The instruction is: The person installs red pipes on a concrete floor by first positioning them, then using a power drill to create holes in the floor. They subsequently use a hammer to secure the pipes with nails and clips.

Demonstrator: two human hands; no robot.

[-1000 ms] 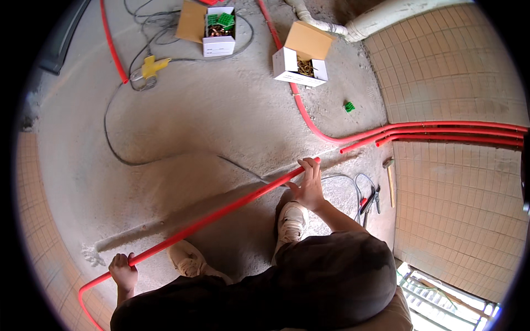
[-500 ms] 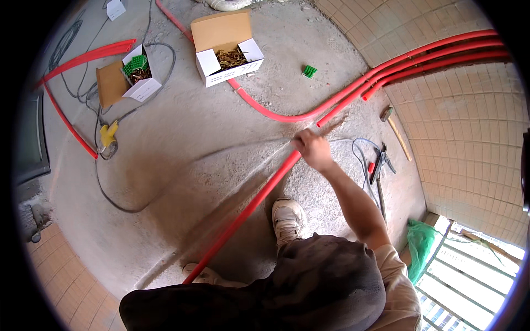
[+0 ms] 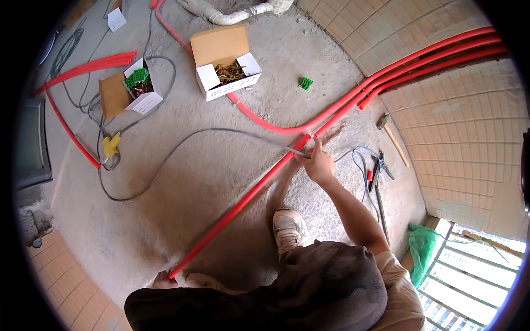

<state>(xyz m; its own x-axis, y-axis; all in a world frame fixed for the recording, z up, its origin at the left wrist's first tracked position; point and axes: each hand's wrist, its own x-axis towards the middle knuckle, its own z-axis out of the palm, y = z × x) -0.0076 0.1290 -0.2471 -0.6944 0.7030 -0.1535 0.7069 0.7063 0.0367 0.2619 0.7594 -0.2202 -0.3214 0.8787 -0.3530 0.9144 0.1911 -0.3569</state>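
Observation:
A long straight red pipe (image 3: 237, 209) slants across the concrete floor. Its far end lies just beside the open end of a wall-side red pipe (image 3: 337, 117). My left hand (image 3: 164, 280), partly hidden by my dark-clothed leg, is closed at the near end of the slanting pipe. Close to its far end is my right hand (image 3: 318, 164), the index finger stretched toward the two pipe ends. Thumb and curled fingers of that hand close on a grey cable (image 3: 221, 130), which crosses over the pipe.
Open white cartons hold brown pieces (image 3: 229, 71) and green pieces (image 3: 137, 78). A green cluster (image 3: 305, 83) lies on the floor. A hammer (image 3: 395, 144) and pliers (image 3: 381, 164) lie by the tiled wall. A yellow connector (image 3: 111, 145) sits left, near more red pipes (image 3: 91, 59).
My right hand has gone from gripping around the pipe's far end to holding the cable beside it. The cable now crosses above the pipe, and my left hand has come into sight.

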